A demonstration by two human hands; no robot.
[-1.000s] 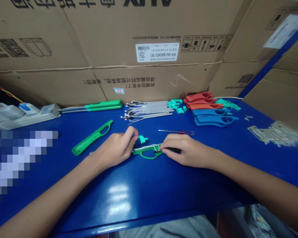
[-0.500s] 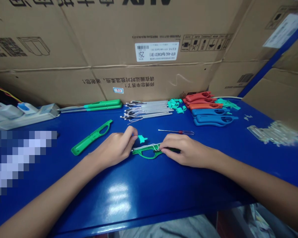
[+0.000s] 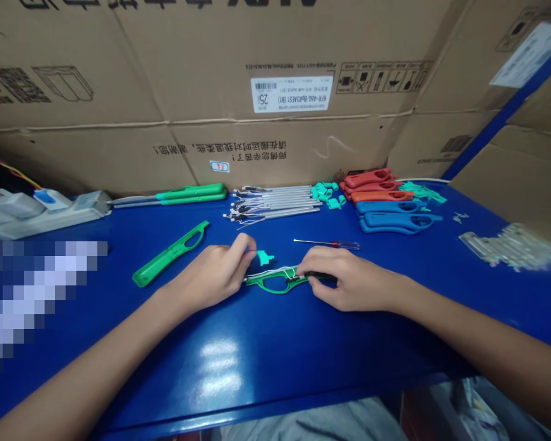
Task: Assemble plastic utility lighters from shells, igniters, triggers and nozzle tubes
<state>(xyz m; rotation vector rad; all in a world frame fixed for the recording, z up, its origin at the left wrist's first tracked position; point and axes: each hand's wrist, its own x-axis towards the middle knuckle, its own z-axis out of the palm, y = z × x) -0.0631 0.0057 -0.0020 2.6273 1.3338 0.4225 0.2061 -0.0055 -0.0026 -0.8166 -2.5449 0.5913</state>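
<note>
Find the green half-shell [image 3: 292, 284] just below centre, towards six o'clock, between left hand [image 3: 215, 272] at its nine and right hand [image 3: 349, 278] at its three; cannot tell either grip. Best press the white wire [image 3: 275, 270] flat inside, lightly.

Carton [image 3: 202, 92], upper middle of frame, print upside down. White label [image 3: 291, 94]: KFR-46G/BpR3AES1(B1), plus 25. Chinese lines [image 3: 258, 148] below: 师傅您辛苦了! 请在搬运时对我温柔些,谢谢您! Sticker [image 3: 219, 166] left of those: red digits, too small to confirm. Big black letters [image 3: 272, 3] cut by top edge.
</note>
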